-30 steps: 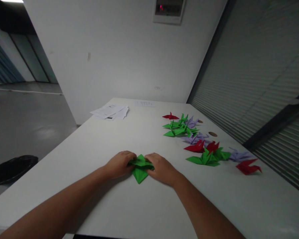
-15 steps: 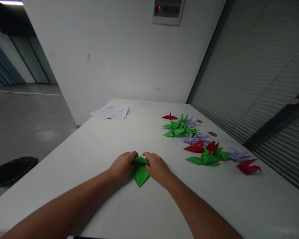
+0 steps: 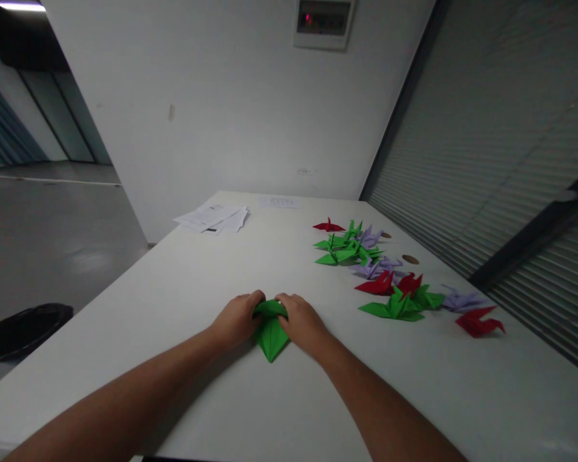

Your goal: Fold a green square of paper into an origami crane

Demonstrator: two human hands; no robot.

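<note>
A piece of green origami paper (image 3: 272, 339), folded to a point facing me, lies on the white table (image 3: 212, 398). My left hand (image 3: 238, 317) pinches its upper left edge, and my right hand (image 3: 302, 321) grips the upper right edge. Between the two hands the top of the paper is bent over into a curved flap. Several finished paper cranes rest to the right, among them a green crane (image 3: 395, 307), a red crane (image 3: 480, 322) and a lilac crane (image 3: 462, 299). My fingertips are partly hidden behind the paper.
Printed sheets (image 3: 214, 218) lie at the table's far left, with another sheet (image 3: 279, 202) by the wall. Round holes (image 3: 410, 259) pierce the table's right side near the blinds (image 3: 462, 192). A black-lined bin (image 3: 26, 330) stands on the floor at left.
The top of the green paper has curled over slightly more, and its upper tip no longer stands up between my hands. Both hands have barely moved.
</note>
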